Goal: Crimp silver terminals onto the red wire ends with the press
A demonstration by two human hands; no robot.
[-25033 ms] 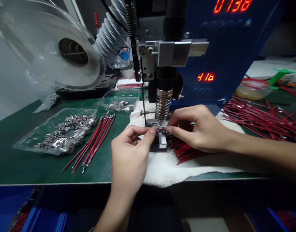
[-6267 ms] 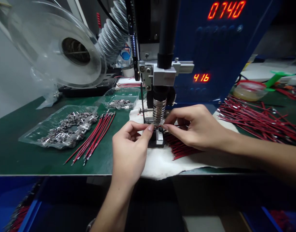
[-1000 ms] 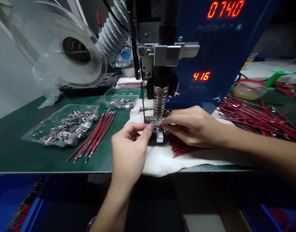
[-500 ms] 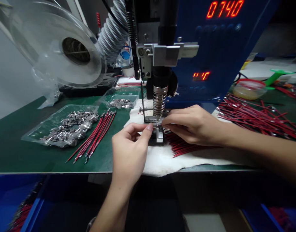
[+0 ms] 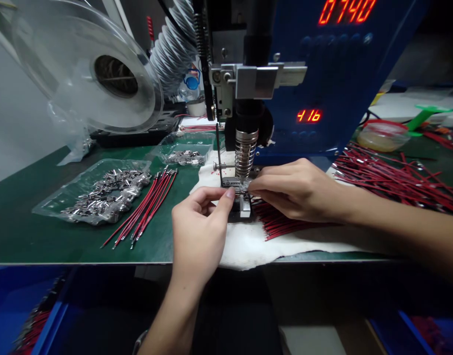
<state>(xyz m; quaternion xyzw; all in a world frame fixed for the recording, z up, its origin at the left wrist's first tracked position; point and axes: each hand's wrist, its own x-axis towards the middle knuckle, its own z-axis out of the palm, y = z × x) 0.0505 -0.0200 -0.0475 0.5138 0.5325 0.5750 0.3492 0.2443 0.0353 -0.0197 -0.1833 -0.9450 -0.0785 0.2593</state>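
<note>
My left hand (image 5: 202,222) is closed in a pinch at the left side of a small metal fixture (image 5: 244,206); what lies between thumb and finger is too small to make out. From the right, my right hand (image 5: 298,190) pinches at the same fixture, its fingertips hiding whatever they hold. Directly above stands the spring-wrapped tip (image 5: 246,153) of a blue machine (image 5: 307,143) with red digits. Under my right hand a bunch of red and black wires (image 5: 280,227) lies on a white cloth (image 5: 244,249).
A clear tray (image 5: 51,207) of metal parts stands left, with a small bundle of red wires (image 5: 147,209) beside it. Behind is a second tray (image 5: 207,140). A large pile of red wires (image 5: 392,177) and a round tub (image 5: 383,135) are at right. A clear reel (image 5: 74,74) overhangs the left.
Both hands keep nearly the same place at the fixture. The lower red display has changed and now reads 416. The view has shifted very slightly.
</note>
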